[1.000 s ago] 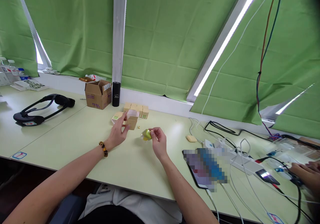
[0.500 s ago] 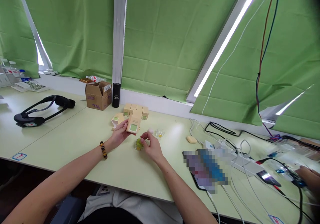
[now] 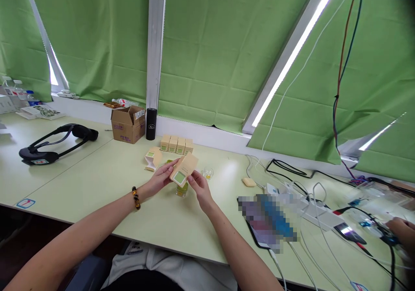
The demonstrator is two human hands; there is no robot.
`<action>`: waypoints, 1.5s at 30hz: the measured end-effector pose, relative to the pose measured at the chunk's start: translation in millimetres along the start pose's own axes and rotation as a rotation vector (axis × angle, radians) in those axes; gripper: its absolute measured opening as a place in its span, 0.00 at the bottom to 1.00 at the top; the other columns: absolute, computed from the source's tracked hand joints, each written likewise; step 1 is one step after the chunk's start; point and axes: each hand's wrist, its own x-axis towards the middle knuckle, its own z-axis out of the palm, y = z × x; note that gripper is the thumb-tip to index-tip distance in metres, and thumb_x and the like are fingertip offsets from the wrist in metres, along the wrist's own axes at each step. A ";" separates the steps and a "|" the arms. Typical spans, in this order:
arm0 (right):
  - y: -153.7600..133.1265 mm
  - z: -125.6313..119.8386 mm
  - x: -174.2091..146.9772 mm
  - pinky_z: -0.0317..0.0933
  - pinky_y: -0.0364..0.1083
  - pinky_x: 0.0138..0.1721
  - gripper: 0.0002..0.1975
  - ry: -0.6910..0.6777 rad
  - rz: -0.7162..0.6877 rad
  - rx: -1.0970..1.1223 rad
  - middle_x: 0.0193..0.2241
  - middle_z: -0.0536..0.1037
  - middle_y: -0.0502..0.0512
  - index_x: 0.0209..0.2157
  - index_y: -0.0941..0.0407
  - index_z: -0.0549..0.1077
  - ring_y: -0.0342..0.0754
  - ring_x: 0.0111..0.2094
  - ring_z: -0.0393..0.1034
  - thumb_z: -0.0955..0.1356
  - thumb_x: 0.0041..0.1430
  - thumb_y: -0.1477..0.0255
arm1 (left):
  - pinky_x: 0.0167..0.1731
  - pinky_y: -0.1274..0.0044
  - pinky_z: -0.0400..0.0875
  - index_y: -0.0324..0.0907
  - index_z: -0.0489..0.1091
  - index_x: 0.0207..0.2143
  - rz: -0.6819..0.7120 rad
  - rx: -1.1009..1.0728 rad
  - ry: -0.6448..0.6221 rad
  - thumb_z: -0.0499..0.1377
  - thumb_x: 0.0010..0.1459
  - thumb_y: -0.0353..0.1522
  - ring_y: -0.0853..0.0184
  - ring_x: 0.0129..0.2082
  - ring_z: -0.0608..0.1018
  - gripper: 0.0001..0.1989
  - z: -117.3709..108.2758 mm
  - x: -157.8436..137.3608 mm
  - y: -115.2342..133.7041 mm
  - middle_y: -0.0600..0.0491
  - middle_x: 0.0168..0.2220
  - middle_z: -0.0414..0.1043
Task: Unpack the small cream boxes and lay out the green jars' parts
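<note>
Between my two hands is a flat tan cardboard box with a green square window, tilted above the table. My left hand grips its left edge, and my right hand pinches its lower right side. Just beneath the box stands a small clear jar with green in it, partly hidden. Behind my left hand lies an opened tan carton. A clear cup-like piece with a yellow spot sits past my right hand. Farther back, several small tan boxes stand in a row.
A brown carton and a black tumbler stand by the wall. At left lies a black headset. A phone, a power strip and tangled cables occupy the right side. Another person's hand shows at the far right.
My right hand has left the small green jar and come up to the tan box. The box has shifted right and tilted, now over the jar, with both hands on it.
</note>
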 end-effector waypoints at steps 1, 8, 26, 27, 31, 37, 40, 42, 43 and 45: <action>-1.6 0.5 0.1 0.69 0.57 0.53 0.24 -0.006 0.012 0.033 0.46 0.84 0.57 0.47 0.50 0.79 0.57 0.47 0.77 0.70 0.61 0.45 | 0.55 0.65 0.76 0.51 0.68 0.68 -0.009 0.027 0.001 0.62 0.67 0.49 0.53 0.60 0.76 0.30 1.5 -0.6 0.5 0.44 0.67 0.69; -9.1 -3.4 2.7 0.72 0.55 0.48 0.24 0.105 0.017 0.128 0.43 0.84 0.58 0.43 0.51 0.78 0.58 0.47 0.77 0.73 0.57 0.46 | 0.65 0.58 0.66 0.48 0.58 0.73 0.247 0.420 0.047 0.50 0.75 0.46 0.54 0.65 0.71 0.29 9.8 -6.8 4.1 0.43 0.65 0.71; 5.1 4.0 4.0 0.72 0.57 0.51 0.26 0.178 0.067 0.162 0.38 0.86 0.56 0.46 0.50 0.71 0.57 0.44 0.81 0.75 0.56 0.47 | 0.63 0.60 0.69 0.48 0.55 0.72 0.358 0.593 0.015 0.57 0.71 0.39 0.53 0.66 0.69 0.30 12.5 -9.6 1.4 0.40 0.68 0.63; 5.7 3.9 4.2 0.72 0.57 0.51 0.26 0.174 0.069 0.169 0.38 0.86 0.56 0.47 0.50 0.70 0.57 0.44 0.81 0.75 0.56 0.47 | 0.63 0.60 0.69 0.48 0.55 0.72 0.355 0.591 0.014 0.57 0.72 0.39 0.53 0.67 0.69 0.30 12.8 -9.7 1.9 0.40 0.68 0.63; 7.9 3.1 4.7 0.71 0.56 0.51 0.28 0.150 0.056 0.167 0.41 0.86 0.58 0.50 0.51 0.71 0.57 0.46 0.81 0.75 0.56 0.48 | 0.64 0.60 0.68 0.48 0.56 0.71 0.345 0.576 0.002 0.57 0.72 0.40 0.52 0.68 0.66 0.29 12.6 -9.0 2.0 0.40 0.69 0.61; 10.6 2.2 4.5 0.69 0.55 0.53 0.27 0.108 0.025 0.089 0.48 0.84 0.60 0.52 0.51 0.72 0.57 0.49 0.79 0.76 0.57 0.50 | 0.64 0.59 0.66 0.49 0.58 0.69 0.327 0.491 -0.029 0.57 0.71 0.41 0.52 0.67 0.67 0.27 10.8 -7.1 1.9 0.42 0.68 0.62; 11.3 2.3 4.2 0.69 0.55 0.52 0.28 0.115 0.020 0.088 0.47 0.85 0.60 0.52 0.51 0.73 0.57 0.49 0.79 0.76 0.57 0.50 | 0.65 0.58 0.64 0.48 0.59 0.67 0.325 0.483 -0.039 0.58 0.70 0.42 0.51 0.65 0.68 0.27 11.6 -7.6 3.3 0.42 0.67 0.63; 11.7 2.4 4.3 0.69 0.54 0.52 0.27 0.116 0.013 0.086 0.46 0.85 0.60 0.51 0.51 0.73 0.56 0.48 0.79 0.76 0.57 0.50 | 0.64 0.58 0.64 0.48 0.59 0.67 0.324 0.486 -0.034 0.58 0.70 0.42 0.51 0.65 0.68 0.27 11.8 -7.9 3.8 0.42 0.66 0.63; 11.8 2.4 4.5 0.69 0.54 0.51 0.27 0.114 0.009 0.085 0.45 0.85 0.59 0.51 0.51 0.73 0.56 0.48 0.79 0.76 0.57 0.50 | 0.64 0.58 0.65 0.48 0.59 0.67 0.322 0.489 -0.031 0.58 0.70 0.42 0.51 0.65 0.69 0.27 11.5 -8.0 3.7 0.42 0.66 0.63; 12.1 2.1 5.0 0.69 0.54 0.51 0.26 0.106 0.002 0.084 0.46 0.85 0.59 0.50 0.51 0.72 0.55 0.47 0.79 0.76 0.58 0.51 | 0.63 0.58 0.65 0.48 0.59 0.67 0.320 0.491 -0.031 0.58 0.70 0.42 0.52 0.64 0.68 0.27 10.4 -7.8 3.2 0.42 0.66 0.63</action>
